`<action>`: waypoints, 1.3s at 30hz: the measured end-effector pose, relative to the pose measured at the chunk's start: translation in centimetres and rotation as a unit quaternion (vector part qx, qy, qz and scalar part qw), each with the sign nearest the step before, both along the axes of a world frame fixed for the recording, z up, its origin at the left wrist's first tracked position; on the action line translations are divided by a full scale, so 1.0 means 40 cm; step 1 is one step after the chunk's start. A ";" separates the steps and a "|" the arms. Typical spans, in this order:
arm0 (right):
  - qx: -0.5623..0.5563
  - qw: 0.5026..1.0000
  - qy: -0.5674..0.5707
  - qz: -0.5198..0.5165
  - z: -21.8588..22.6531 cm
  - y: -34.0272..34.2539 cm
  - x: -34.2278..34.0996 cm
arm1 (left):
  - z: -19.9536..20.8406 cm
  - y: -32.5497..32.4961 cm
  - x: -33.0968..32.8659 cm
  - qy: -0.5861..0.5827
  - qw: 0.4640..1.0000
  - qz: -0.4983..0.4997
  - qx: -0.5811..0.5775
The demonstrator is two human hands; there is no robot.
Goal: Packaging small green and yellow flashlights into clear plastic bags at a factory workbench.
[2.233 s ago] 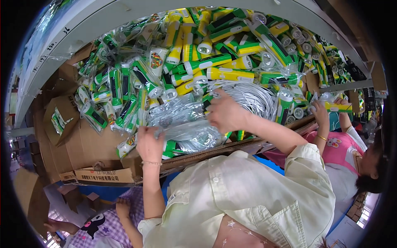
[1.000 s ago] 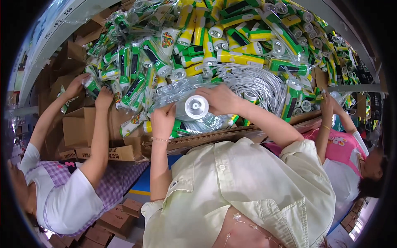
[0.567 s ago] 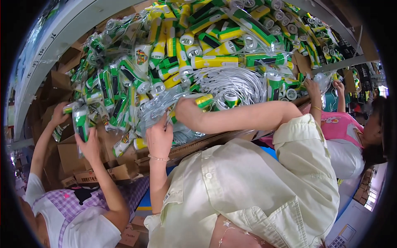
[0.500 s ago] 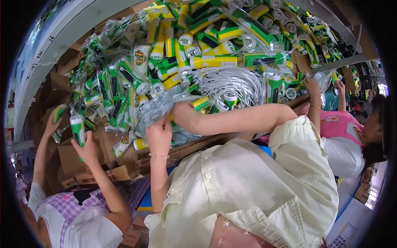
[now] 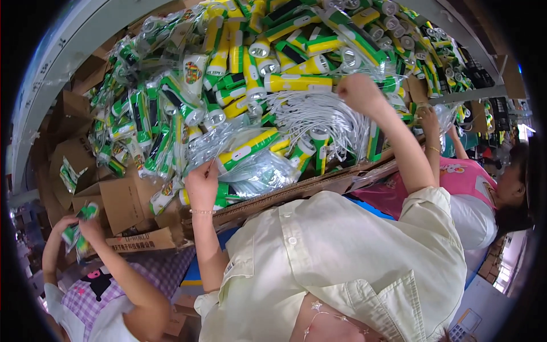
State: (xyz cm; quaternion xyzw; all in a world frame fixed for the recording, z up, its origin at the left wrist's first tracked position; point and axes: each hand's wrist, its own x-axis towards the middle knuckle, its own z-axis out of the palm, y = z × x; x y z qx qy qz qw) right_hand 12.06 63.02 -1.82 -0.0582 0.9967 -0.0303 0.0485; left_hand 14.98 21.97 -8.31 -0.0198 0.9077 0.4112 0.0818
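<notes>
My left hand (image 5: 202, 183), closed in a pinch, grips the near end of a yellow-and-green flashlight (image 5: 248, 149). Clear plastic bags (image 5: 265, 174) lie under and around that flashlight; whether it sits inside one I cannot tell. To the right, my right hand (image 5: 360, 94) is raised with fingers curled, above the upper right edge of a bundle of white cables (image 5: 313, 117). Its fingertips are hidden, so anything held there does not show. Another yellow flashlight (image 5: 299, 83) lies just left of that hand.
A large heap of flashlights (image 5: 228, 51), many in clear bags, fills the cardboard-edged bin beyond. Its cardboard rim (image 5: 296, 196) runs before me. At left a co-worker's hands (image 5: 85, 231) hold a bagged flashlight beside open cartons (image 5: 122, 205). Another co-worker's hand (image 5: 428, 122) works at right.
My right hand has left the plastic bags and moved right, up to the cables. The flashlight by my left hand now shows fully. The left co-worker's hands have come together lower down.
</notes>
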 end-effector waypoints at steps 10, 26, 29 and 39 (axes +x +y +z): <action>-0.767 0.624 -0.081 0.126 0.149 -0.454 -0.025 | -0.002 0.003 -0.006 0.034 0.996 -0.010 -0.088; 0.050 0.943 -0.002 0.328 -0.156 -0.444 -0.035 | -0.018 0.016 0.006 0.006 1.000 0.028 0.008; 0.139 0.955 -0.066 0.253 -0.166 -0.496 -0.034 | -0.001 0.039 0.007 0.094 0.994 0.005 -0.063; 0.037 0.924 -0.108 0.364 -0.143 -0.484 -0.097 | -0.037 -0.034 0.049 -0.101 0.936 0.009 0.337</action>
